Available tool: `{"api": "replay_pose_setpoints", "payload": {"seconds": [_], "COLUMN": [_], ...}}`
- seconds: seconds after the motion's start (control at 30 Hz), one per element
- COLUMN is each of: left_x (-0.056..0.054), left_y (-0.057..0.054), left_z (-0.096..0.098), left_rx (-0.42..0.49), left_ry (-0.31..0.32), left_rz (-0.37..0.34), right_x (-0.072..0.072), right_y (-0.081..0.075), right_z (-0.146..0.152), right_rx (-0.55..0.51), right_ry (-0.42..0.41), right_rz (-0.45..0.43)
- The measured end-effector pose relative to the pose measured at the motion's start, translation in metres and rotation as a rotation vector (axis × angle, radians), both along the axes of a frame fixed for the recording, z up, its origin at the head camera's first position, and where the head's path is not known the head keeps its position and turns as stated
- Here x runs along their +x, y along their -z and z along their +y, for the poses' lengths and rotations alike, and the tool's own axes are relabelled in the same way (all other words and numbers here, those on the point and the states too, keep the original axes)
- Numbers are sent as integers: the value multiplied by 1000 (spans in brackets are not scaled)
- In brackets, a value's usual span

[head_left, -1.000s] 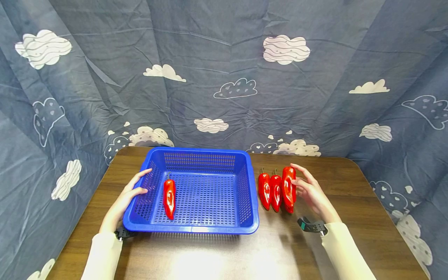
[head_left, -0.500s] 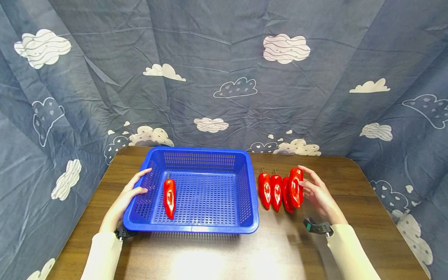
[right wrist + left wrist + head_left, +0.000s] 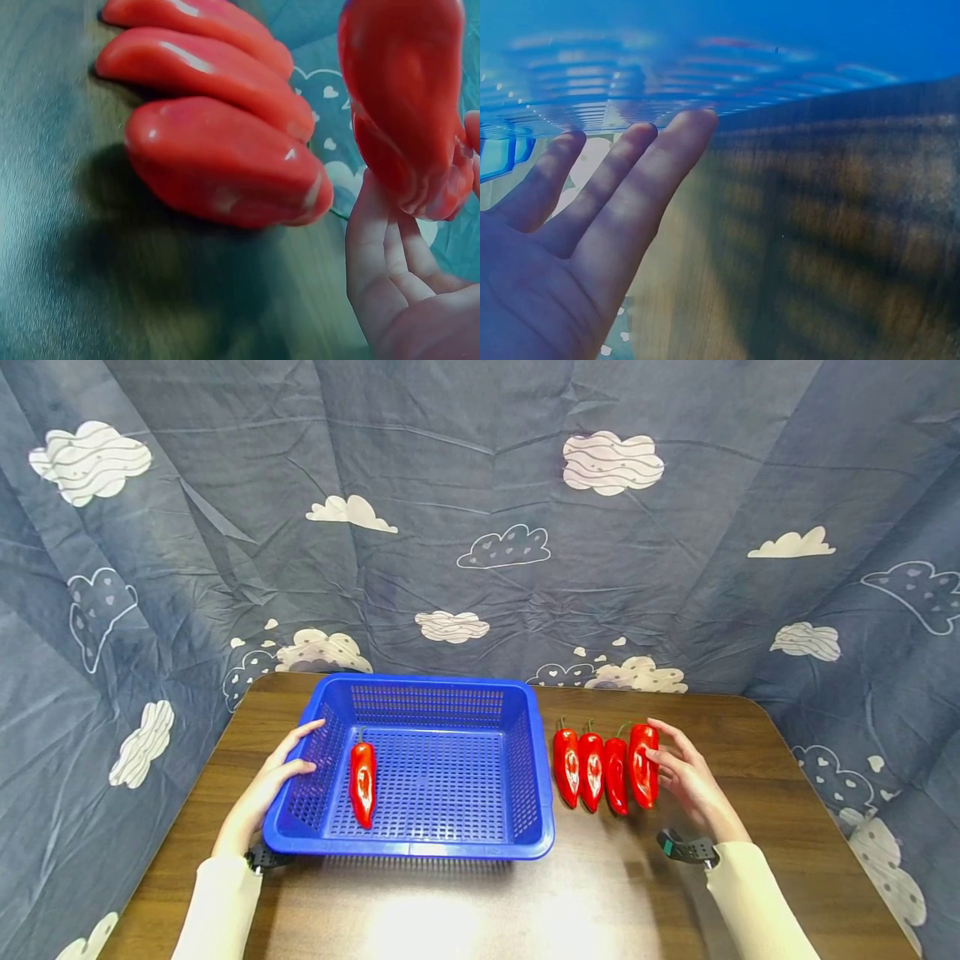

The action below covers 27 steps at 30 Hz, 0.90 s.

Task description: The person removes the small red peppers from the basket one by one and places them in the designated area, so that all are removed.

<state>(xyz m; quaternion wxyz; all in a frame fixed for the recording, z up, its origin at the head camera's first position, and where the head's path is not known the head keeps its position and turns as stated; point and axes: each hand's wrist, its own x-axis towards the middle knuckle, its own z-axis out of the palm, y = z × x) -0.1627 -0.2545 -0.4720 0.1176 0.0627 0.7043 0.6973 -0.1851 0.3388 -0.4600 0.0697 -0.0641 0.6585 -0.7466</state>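
Observation:
My right hand (image 3: 693, 785) pinches a long red pepper (image 3: 643, 764) by its upper right side. In the right wrist view this pepper (image 3: 405, 90) hangs above the wooden table, with fingers behind and below it. Three more red peppers, a left one (image 3: 566, 768), a middle one (image 3: 591, 772) and a right one (image 3: 616, 777), lie in a row just left of it, stems pointing away. My left hand (image 3: 262, 785) grips the left rim of a blue plastic basket (image 3: 408, 850); in the left wrist view three fingers (image 3: 630, 202) reach under the rim outside. Inside the basket lies one red pepper (image 3: 363, 785).
The brown wooden table (image 3: 720, 727) extends past the peppers on the right and in front of the basket. Behind it hangs a grey-blue curtain (image 3: 480, 485) with cloud prints. A dark strap (image 3: 686, 847) circles the right wrist.
My right hand has moved right with its pepper, away from the third one in the row, which now shows whole. The left hand and basket have stayed in place.

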Motion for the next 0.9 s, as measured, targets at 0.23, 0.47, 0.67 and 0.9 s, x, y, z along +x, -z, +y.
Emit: {"api": "replay_pose_setpoints", "payload": {"seconds": [0.23,0.47,0.67,0.9], "left_x": [0,0,0,0], "left_y": [0,1,1,1], "left_z": [0,-1,-1,0], "left_rx": [-6,-11,-7,10], "left_ry": [1,0,3,13], "left_rz": [-7,-3,13,38], "right_x": [3,3,0,-4], "right_y": [7,16,23,27], "right_z": [7,15,18,17], "right_rx": [52,87,117,174], "right_ry": [64,110,142,154], "right_rz": [-18,-19,-32,-36]}}
